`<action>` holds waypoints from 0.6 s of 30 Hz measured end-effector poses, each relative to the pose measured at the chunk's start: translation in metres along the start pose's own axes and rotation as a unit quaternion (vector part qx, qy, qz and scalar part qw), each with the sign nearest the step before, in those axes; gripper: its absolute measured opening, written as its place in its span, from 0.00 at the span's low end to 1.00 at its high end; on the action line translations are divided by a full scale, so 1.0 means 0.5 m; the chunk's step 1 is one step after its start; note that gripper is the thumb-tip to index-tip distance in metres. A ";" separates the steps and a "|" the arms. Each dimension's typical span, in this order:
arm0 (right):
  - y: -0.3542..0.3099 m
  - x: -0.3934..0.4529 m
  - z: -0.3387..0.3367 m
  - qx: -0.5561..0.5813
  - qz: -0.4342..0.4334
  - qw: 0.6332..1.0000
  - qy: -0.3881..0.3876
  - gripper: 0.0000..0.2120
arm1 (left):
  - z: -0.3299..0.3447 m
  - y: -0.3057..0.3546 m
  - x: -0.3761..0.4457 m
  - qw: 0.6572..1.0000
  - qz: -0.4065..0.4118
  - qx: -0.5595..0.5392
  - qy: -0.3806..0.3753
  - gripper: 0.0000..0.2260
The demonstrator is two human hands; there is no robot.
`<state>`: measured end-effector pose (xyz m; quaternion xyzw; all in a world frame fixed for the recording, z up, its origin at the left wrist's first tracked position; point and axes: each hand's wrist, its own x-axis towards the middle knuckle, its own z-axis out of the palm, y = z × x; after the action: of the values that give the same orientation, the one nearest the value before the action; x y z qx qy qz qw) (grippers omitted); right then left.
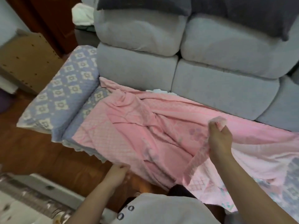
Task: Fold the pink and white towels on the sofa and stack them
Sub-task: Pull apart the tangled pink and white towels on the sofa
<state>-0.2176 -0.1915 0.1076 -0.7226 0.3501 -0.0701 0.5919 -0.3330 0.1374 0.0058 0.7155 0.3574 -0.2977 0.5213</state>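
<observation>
pink towel (161, 126) rumpled across the sofa (210, 70) seat, right hand (219, 139) pinching its lifted edge, left hand (119, 172) gripping the front edge

A grey sofa (178, 70) with a patterned armrest cover (64, 88) stands on a wooden floor (32, 146).

Pink towel (129, 126): checked weave with faint purple motifs. Sofa (210, 81): plain grey-blue, with dark grey cushions (242, 12) on top. Armrest cover (61, 97): lavender with white floral diamonds. Floor (32, 151): reddish-brown wood. Shirt (161, 210): pale grey with dark ring marks.
</observation>
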 end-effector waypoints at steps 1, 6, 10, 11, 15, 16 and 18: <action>-0.014 0.000 0.031 -0.002 0.004 1.000 -0.010 0.14 | -0.015 0.000 0.004 1.000 -0.007 -0.018 0.006 0.08; -0.039 0.002 0.226 0.022 0.037 0.995 -0.088 0.06 | -0.097 -0.050 0.027 0.991 -0.091 -0.077 0.057 0.06; -0.019 -0.037 0.392 0.014 0.078 0.990 -0.120 0.14 | -0.169 -0.071 0.043 0.980 -0.129 -0.098 0.113 0.06; -0.021 -0.056 0.429 0.006 0.069 0.989 -0.134 0.18 | -0.190 -0.069 0.051 0.979 -0.128 -0.100 0.122 0.06; -0.025 -0.125 0.563 -0.006 0.053 0.978 -0.202 0.15 | -0.299 -0.058 0.117 0.977 -0.123 -0.110 0.134 0.06; -0.017 -0.133 0.596 -0.012 0.052 0.976 -0.209 0.12 | -0.329 -0.049 0.143 0.980 -0.120 -0.102 0.124 0.06; 0.008 -0.134 0.665 -0.033 0.066 0.977 -0.202 0.10 | -0.391 -0.031 0.214 0.990 -0.093 -0.065 0.087 0.07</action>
<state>-0.0980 0.1158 0.0288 -0.7162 0.2722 0.1275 0.6298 -0.2748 0.3496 -0.0332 0.6670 0.4850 -0.2572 0.5037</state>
